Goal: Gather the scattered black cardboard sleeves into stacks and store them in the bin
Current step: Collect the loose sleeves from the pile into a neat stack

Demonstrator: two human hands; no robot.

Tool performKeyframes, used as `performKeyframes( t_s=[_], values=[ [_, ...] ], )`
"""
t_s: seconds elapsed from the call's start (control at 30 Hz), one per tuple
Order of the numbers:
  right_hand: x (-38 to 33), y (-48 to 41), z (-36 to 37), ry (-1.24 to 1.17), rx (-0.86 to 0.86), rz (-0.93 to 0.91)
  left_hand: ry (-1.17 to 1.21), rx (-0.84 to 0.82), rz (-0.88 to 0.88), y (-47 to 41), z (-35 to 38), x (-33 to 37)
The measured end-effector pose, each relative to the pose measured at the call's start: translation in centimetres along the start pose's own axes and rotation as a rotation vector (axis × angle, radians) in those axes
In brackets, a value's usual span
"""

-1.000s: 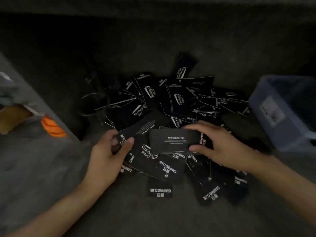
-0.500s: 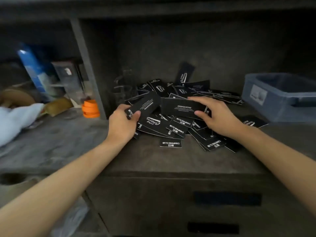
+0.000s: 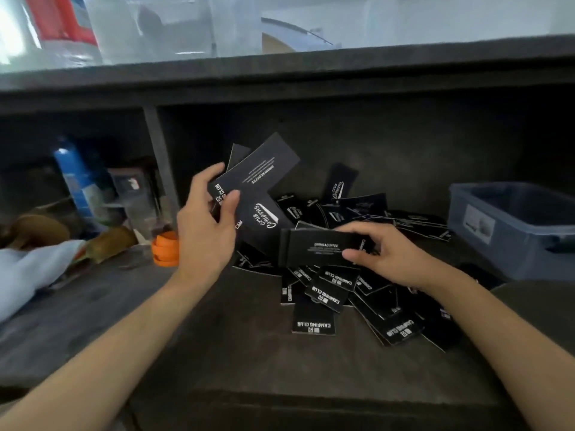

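A loose pile of black cardboard sleeves with white print lies on the dark shelf. My left hand holds a few sleeves lifted above the pile, fanned upward, thumb across their lower end. My right hand pinches a flat sleeve reading "DRINK & COFFEE", held just above the heap. The blue-grey plastic bin stands at the right end of the shelf, right of my right hand.
A vertical shelf divider stands left of the pile. Beyond it are an orange roll, a blue bottle, a clear box and pale cloth. A dark shelf board runs overhead.
My left hand has risen from the pile with its sleeves, tilting them upward. The right hand keeps its sleeve near the heap. The view has tipped up, showing the upper shelf.
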State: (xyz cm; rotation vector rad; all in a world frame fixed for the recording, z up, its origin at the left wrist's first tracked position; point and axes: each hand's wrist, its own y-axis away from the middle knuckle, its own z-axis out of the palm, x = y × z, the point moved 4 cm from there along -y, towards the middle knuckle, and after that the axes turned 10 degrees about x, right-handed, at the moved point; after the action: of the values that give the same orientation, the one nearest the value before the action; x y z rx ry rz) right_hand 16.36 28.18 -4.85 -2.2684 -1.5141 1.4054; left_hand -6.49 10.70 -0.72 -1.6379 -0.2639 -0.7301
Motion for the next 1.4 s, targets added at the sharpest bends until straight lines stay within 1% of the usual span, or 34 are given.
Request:
performKeyframes(
  t_s=[0.07, 0.13, 0.2, 0.27, 0.33, 0.37, 0.47, 0.53, 0.63, 0.7, 0.73, 0.8, 0.83, 0.87, 0.93, 0.97, 1.0, 1.07, 1.17, 1.2, 1.33, 1.4],
  values=[
    [0.8, 0.3, -0.1, 0.061, 0.021, 0.001, 0.118, -0.033, -0.051, 0.0, 2.6, -0.4],
    [1.7, 1.0, -0.5, 0.130, 0.086, 0.030, 0.213, -0.080, -0.127, 0.7, 4.9, -1.4],
    [2.2, 1.5, -0.8, 0.139, 0.158, 0.051, 0.260, -0.135, -0.195, 1.5, 6.4, -3.0],
    [2.3, 1.9, -0.9, 0.137, 0.195, 0.047, 0.260, -0.235, -0.230, 2.0, 7.0, -4.1],
    [2.3, 1.9, -0.6, 0.125, 0.188, 0.059, 0.277, -0.349, -0.257, 2.1, 6.9, -4.6],
    [2.3, 1.9, -0.4, 0.115, 0.175, 0.073, 0.291, -0.380, -0.272, 2.1, 6.7, -4.7],
    [2.5, 1.8, -0.2, 0.073, 0.162, 0.109, 0.273, -0.432, -0.355, 2.4, 6.6, -5.6],
    [2.7, 1.8, -0.3, 0.029, 0.166, 0.121, 0.187, -0.433, -0.375, 2.7, 6.6, -6.4],
    [2.8, 1.9, -0.2, -0.062, 0.169, 0.124, 0.042, -0.390, -0.329, 2.4, 6.6, -7.0],
    [2.8, 1.8, -0.1, -0.115, 0.189, 0.115, -0.040, -0.344, -0.233, 2.2, 6.4, -6.2],
    [2.6, 1.8, 0.0, -0.138, 0.201, 0.110, -0.043, -0.298, -0.167, 2.3, 6.1, -5.4],
    [1.9, 1.8, 0.3, -0.175, 0.219, 0.100, 0.050, -0.235, -0.005, 2.8, 5.7, -3.2],
    [1.6, 1.8, 0.6, -0.148, 0.221, 0.085, 0.116, -0.282, 0.060, 3.3, 5.8, -2.3],
    [1.5, 1.9, 0.9, -0.072, 0.214, 0.064, 0.160, -0.399, 0.108, 4.0, 6.2, -1.7],
    [1.5, 2.0, 1.5, 0.051, 0.176, 0.046, 0.089, -0.660, 0.204, 5.3, 7.3, -1.5],
    [1.6, 2.1, 1.4, 0.040, 0.171, 0.072, 0.033, -0.721, 0.249, 5.5, 7.6, -2.0],
    [1.7, 2.1, 1.1, -0.008, 0.173, 0.112, 0.004, -0.745, 0.255, 5.4, 7.6, -2.5],
    [1.6, 2.3, 0.4, -0.094, 0.146, 0.173, -0.005, -0.766, 0.198, 4.9, 7.3, -3.2],
    [1.1, 2.6, 0.0, -0.108, 0.041, 0.197, 0.012, -0.810, 0.141, 4.8, 7.0, -3.5],
    [1.1, 2.5, -0.1, -0.116, 0.038, 0.210, 0.018, -0.814, 0.125, 4.8, 7.0, -3.5],
    [1.9, 2.3, -0.9, -0.202, 0.173, 0.356, -0.056, -0.780, 0.089, 4.3, 6.7, -4.0],
    [1.9, 2.3, -1.5, -0.239, 0.259, 0.394, -0.089, -0.759, 0.095, 4.1, 6.6, -4.0]
  ],
)
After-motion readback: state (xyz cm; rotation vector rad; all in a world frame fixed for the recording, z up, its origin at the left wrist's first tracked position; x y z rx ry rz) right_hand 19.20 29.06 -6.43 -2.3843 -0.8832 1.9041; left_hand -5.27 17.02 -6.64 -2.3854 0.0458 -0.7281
